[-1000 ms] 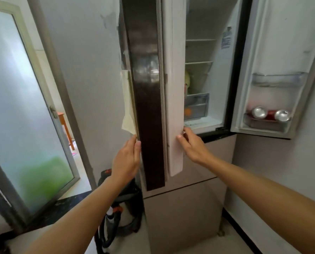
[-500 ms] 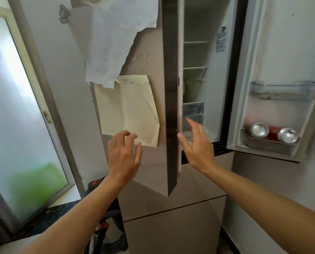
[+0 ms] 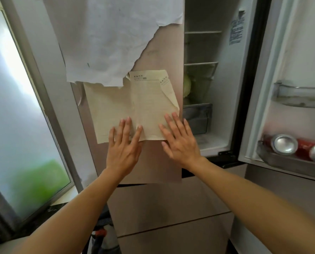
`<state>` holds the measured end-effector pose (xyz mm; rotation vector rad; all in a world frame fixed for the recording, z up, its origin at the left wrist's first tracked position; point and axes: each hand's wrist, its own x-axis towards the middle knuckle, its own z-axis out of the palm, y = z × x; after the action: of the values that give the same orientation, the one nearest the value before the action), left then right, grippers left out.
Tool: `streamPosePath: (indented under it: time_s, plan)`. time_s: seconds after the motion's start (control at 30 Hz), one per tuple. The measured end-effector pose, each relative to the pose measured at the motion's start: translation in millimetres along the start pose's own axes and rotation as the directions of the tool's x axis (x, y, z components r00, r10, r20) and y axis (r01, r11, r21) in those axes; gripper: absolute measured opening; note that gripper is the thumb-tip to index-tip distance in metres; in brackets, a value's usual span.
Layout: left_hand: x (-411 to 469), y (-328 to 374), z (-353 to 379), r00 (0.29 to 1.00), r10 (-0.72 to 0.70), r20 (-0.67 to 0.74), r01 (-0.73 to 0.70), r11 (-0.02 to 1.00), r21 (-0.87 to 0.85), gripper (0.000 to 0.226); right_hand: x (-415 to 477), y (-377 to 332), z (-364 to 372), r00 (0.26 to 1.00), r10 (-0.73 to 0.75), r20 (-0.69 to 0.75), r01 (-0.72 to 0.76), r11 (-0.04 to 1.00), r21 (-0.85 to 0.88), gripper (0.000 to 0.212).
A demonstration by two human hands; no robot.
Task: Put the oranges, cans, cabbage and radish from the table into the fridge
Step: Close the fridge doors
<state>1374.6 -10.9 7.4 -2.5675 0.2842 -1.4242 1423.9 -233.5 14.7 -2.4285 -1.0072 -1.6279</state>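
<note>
We see cans in the door rack, cabbage inside the fridge, our left hand and right hand pressing flat-fingered and empty on the left door, so we reckon only closing is left, with oranges and radish unseen.

Glossy fridge door w/ creased matt paper, shiny metal cans

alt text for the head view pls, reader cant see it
Left hand and right hand press flat, fingers straight, on the left fridge door, partly over a yellowed paper stuck to it. The right door stands open with two cans lying in its lower shelf; a cabbage shows inside.
</note>
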Motion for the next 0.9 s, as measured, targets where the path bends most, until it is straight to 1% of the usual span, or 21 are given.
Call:
streamPosePath:
  time_s: [0.1,0.23,0.4,0.57,0.63,0.7,0.77,0.83,0.9]
  plan:
    - [3.7,-7.2,23.1,0.997,0.038,-0.064,-0.038,0.999,-0.005,0.059,0.1,10.6,25.3,1.000,-0.004,-0.005,0.004,1.000,0.011,0.064]
    - [2.8,-10.1,43.1,0.992,0.058,-0.113,-0.061,0.998,-0.026,0.061,-0.9,23.7,49.3,0.997,-0.054,-0.054,0.055,0.998,0.020,0.065]
    - [6.9,-15.9,59.5,0.977,0.113,-0.181,-0.113,0.993,0.011,0.060,5.5,35.3,65.3,0.996,-0.089,-0.033,0.089,0.996,-0.003,0.068]
    - [6.9,-14.5,59.9,0.976,0.128,-0.177,-0.128,0.992,0.010,0.061,3.3,36.3,62.2,0.997,-0.069,-0.015,0.068,0.997,-0.040,0.070]
    - [8.1,-10.0,54.5,0.982,0.108,-0.154,-0.114,0.993,-0.028,0.060,4.2,34.8,52.8,0.999,-0.052,0.015,0.052,0.998,-0.044,0.067]
    - [8.7,0.3,45.7,0.982,0.088,-0.165,-0.105,0.990,-0.098,0.054,0.1,36.2,39.7,0.998,-0.033,0.062,0.035,0.999,-0.032,0.062]
    - [5.4,20.4,33.7,0.972,0.108,-0.211,-0.154,0.964,-0.215,0.044,-16.3,43.6,22.6,0.992,0.032,0.121,-0.031,0.999,-0.008,0.058]
    - [2.7,52.3,21.6,0.947,0.172,-0.271,-0.260,0.907,-0.332,0.036,-37.3,59.5,0.4,0.973,0.173,0.154,-0.174,0.985,-0.003,0.055]
    - [8.4,93.8,12.2,0.917,0.241,-0.319,-0.363,0.835,-0.414,0.032,-55.7,83.1,-27.5,0.941,0.309,0.141,-0.311,0.950,-0.007,0.053]
